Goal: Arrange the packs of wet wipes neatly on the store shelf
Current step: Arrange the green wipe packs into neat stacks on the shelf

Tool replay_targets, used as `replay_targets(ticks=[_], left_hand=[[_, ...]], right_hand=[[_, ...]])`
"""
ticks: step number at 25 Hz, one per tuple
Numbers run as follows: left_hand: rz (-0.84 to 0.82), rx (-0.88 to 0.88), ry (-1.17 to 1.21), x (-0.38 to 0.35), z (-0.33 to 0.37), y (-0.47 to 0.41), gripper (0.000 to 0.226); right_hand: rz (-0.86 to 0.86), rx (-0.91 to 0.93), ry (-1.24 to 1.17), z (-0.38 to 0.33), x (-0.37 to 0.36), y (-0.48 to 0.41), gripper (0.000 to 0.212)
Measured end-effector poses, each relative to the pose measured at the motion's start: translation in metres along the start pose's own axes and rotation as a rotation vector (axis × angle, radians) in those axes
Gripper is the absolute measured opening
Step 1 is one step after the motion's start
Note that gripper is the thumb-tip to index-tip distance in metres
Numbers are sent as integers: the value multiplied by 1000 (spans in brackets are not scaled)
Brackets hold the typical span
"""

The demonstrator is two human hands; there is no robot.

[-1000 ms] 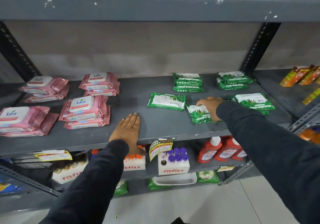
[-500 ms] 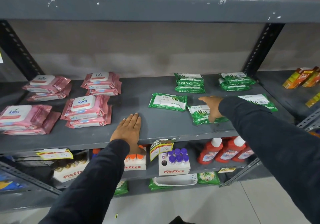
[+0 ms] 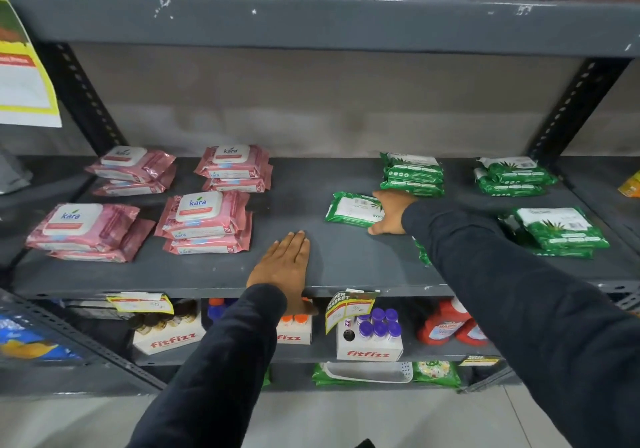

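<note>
I see a flat grey metal shelf [image 3: 346, 264] with a dull, dusty top. My left hand [image 3: 282, 267] lies flat on its front edge, fingers straight and together, holding nothing. My right hand [image 3: 389, 213] rests on a soft, shiny green pack [image 3: 349, 209] lying alone in the middle; its fingers spread over the pack's right end, not closed around it. More green packs [image 3: 414, 173] sit in small stacks behind. Puffy pink packs [image 3: 206, 222] with white lids are stacked on the left.
</note>
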State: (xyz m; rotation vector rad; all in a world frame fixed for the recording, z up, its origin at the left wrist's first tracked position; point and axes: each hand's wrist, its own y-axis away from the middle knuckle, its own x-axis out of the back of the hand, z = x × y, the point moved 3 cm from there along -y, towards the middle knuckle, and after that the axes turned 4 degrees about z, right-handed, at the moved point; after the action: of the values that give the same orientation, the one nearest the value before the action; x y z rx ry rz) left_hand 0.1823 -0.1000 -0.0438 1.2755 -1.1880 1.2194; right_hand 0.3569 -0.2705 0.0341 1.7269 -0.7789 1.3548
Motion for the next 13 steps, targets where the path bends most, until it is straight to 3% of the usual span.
replay_targets(ticks=[7, 13], left_hand=[[18, -10, 5, -2, -2, -2, 123], [31, -15, -1, -1, -3, -1, 121]], right_hand=[[14, -40, -7, -8, -5, -14, 89], [96, 27, -82, 17, 41, 12, 99]])
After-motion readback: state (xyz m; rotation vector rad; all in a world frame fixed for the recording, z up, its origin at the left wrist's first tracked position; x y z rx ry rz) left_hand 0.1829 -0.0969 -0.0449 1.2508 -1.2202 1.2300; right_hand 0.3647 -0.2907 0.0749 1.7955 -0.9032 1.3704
